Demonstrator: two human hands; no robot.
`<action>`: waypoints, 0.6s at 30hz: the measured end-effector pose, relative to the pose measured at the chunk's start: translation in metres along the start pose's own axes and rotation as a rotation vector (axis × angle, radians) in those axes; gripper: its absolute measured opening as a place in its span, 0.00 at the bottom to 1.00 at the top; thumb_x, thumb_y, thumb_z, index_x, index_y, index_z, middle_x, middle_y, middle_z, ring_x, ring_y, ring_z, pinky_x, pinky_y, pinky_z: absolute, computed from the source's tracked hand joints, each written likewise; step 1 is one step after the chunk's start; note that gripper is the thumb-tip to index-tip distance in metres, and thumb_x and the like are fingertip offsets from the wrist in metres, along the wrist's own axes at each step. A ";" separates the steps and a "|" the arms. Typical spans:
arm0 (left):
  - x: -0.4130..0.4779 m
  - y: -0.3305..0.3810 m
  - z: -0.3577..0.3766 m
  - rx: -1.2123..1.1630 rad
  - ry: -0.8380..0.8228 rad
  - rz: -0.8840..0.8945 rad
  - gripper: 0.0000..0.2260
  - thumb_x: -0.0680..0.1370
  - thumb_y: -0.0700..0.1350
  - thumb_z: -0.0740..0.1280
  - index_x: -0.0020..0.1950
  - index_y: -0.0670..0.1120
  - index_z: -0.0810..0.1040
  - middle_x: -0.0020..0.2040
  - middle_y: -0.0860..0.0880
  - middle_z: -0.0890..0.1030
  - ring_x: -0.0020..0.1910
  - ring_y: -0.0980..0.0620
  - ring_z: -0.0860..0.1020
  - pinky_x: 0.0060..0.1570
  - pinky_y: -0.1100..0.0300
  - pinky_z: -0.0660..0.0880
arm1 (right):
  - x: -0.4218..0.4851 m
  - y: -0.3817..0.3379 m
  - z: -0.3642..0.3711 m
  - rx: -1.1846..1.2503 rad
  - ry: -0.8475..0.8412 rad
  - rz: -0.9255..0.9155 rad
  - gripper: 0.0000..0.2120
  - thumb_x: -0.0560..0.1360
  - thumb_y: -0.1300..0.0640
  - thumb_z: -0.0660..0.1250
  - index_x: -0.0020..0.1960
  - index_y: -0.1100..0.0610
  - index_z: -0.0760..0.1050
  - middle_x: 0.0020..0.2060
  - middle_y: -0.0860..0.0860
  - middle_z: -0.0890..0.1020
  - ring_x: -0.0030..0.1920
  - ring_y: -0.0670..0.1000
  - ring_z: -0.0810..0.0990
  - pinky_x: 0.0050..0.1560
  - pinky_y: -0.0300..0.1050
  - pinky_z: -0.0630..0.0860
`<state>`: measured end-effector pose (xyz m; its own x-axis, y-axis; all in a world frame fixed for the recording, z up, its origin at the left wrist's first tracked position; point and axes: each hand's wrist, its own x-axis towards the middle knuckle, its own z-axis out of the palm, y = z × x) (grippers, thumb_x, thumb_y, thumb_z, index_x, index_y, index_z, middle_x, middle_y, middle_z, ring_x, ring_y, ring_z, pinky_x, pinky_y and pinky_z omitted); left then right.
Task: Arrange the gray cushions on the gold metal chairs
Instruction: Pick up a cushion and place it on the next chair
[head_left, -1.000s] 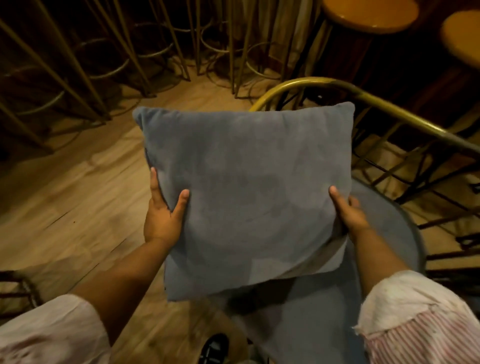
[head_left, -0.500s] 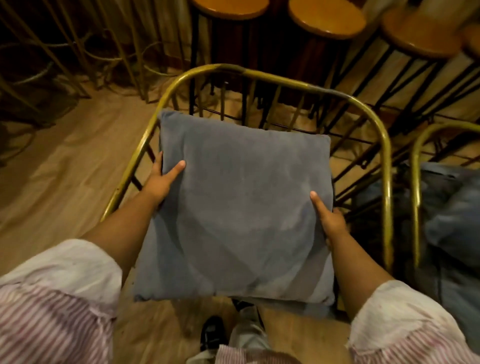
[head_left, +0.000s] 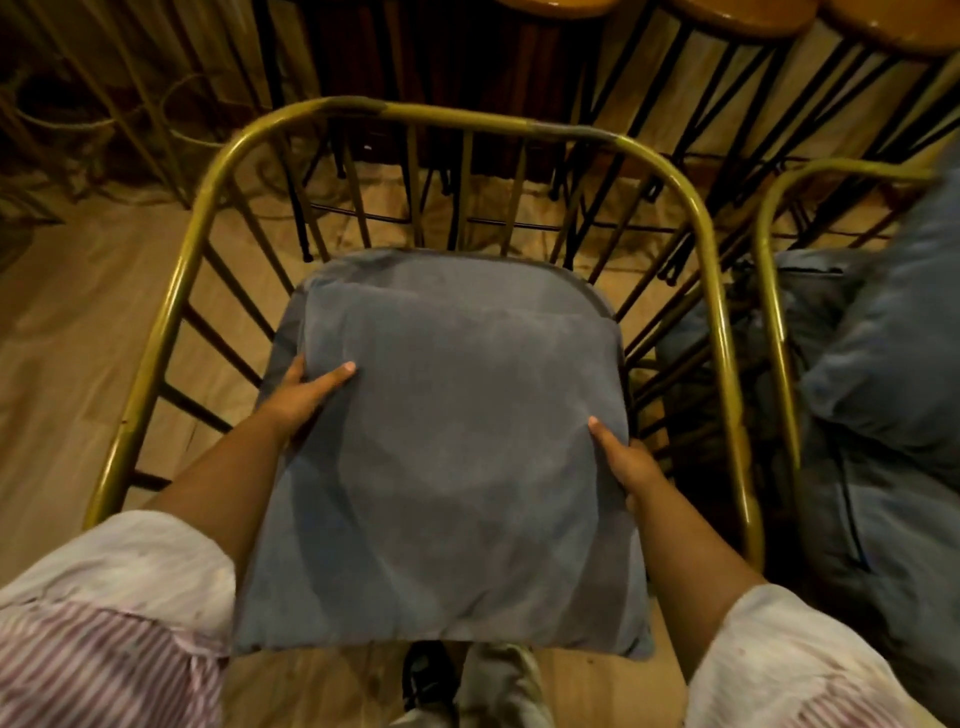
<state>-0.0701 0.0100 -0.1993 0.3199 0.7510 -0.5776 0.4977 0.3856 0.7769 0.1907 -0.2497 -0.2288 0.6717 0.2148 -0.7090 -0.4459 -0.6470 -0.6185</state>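
Observation:
A square gray cushion (head_left: 452, 467) lies low inside the gold metal chair (head_left: 197, 234), over the chair's gray seat pad (head_left: 441, 260), whose far edge shows beyond it. My left hand (head_left: 306, 392) grips the cushion's left edge, thumb on top. My right hand (head_left: 626, 460) grips its right edge, fingers hidden beneath. A second gold chair (head_left: 774, 291) at the right holds more gray cushions (head_left: 893, 364).
Wooden-topped bar stools (head_left: 737, 15) on black legs stand behind the chairs. Thin gold stool legs (head_left: 130, 104) crowd the far left. Wood floor (head_left: 67, 322) spreads to the left. My shoe (head_left: 426, 680) shows below the cushion's near edge.
The view has swung right from open floor onto the chair. The cushion, held upright before, has gone down flat onto the seat between the armrests, both hands still on its edges.

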 end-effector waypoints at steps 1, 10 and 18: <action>0.002 -0.005 0.003 0.033 -0.033 -0.026 0.47 0.64 0.61 0.75 0.77 0.49 0.58 0.72 0.49 0.69 0.67 0.48 0.71 0.60 0.57 0.70 | 0.001 0.000 0.004 0.003 -0.024 -0.012 0.41 0.68 0.41 0.71 0.73 0.60 0.62 0.70 0.58 0.70 0.66 0.62 0.72 0.65 0.57 0.71; 0.011 -0.041 0.029 0.691 -0.058 -0.092 0.46 0.70 0.62 0.69 0.77 0.60 0.40 0.78 0.38 0.40 0.77 0.34 0.46 0.75 0.43 0.50 | 0.026 0.023 0.019 -0.204 -0.116 0.019 0.51 0.65 0.33 0.68 0.77 0.45 0.43 0.77 0.58 0.55 0.74 0.65 0.59 0.71 0.64 0.62; -0.034 0.030 0.040 0.705 -0.306 -0.017 0.29 0.77 0.49 0.66 0.75 0.42 0.61 0.73 0.41 0.68 0.69 0.40 0.69 0.67 0.52 0.68 | -0.028 -0.015 -0.005 -0.573 -0.136 -0.140 0.25 0.77 0.47 0.62 0.64 0.65 0.72 0.61 0.62 0.78 0.62 0.60 0.75 0.59 0.47 0.70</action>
<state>-0.0338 -0.0258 -0.1662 0.4652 0.5265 -0.7117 0.8682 -0.1142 0.4830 0.1818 -0.2501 -0.1982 0.6027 0.3936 -0.6942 0.0567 -0.8888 -0.4547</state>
